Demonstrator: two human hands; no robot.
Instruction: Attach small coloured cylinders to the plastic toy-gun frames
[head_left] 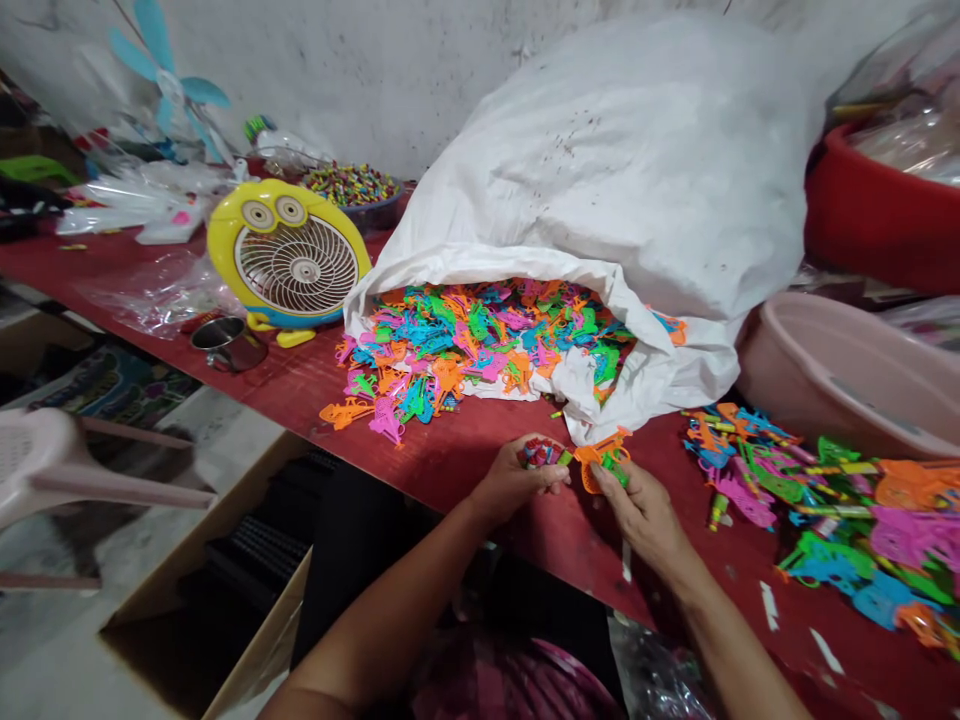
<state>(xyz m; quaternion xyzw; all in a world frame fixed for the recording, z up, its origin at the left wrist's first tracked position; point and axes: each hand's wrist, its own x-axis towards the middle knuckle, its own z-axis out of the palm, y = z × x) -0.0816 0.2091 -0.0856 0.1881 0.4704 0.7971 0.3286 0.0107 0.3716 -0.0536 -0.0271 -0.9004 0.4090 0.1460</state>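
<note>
My left hand (517, 478) is closed around a bunch of small wrapped tubes (543, 453) with red, white and blue ends. To its right, my right hand (637, 505) pinches an orange plastic toy (589, 470) with a green piece (616, 464) beside it. Both hands meet just above the front part of the red table, and the orange toy touches or nearly touches a tube at the left fingertips. Behind them, a large white sack (600, 150) lies on its side with many colourful plastic toys (480, 335) spilling from its mouth.
On the right lies a heap of toys with small tubes attached (817, 500), near a pink basin (840, 360) and a red tub (877, 210). A yellow fan (300, 255), a metal mug (229, 345) and a bowl of small tubes (367, 205) stand left on the red table (300, 385).
</note>
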